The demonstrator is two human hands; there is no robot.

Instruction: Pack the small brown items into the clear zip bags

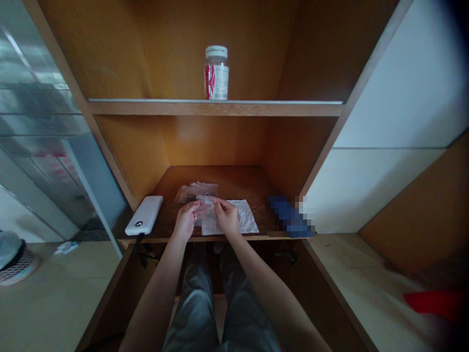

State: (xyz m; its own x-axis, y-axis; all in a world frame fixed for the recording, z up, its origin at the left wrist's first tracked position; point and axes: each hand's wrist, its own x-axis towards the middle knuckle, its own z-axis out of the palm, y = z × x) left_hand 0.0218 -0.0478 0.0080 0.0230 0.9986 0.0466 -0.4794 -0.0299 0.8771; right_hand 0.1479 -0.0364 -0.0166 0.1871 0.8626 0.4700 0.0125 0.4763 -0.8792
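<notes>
Your left hand (pixel 186 221) and right hand (pixel 225 216) both pinch a small clear plastic bag (pixel 204 205) between their fingertips, held up over a white paper sheet (pixel 244 217) near the front edge of the wooden shelf (pixel 234 182). More clear bags (pixel 196 192) lie just behind, within easy reach, and a white power bank (pixel 144 215) sits off to the left.

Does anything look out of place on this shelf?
A dark cable dangles from the white power bank over the front edge of the wooden shelf, looking loose and untidy. The blue object by the right hand is too pixelated to judge.
</notes>
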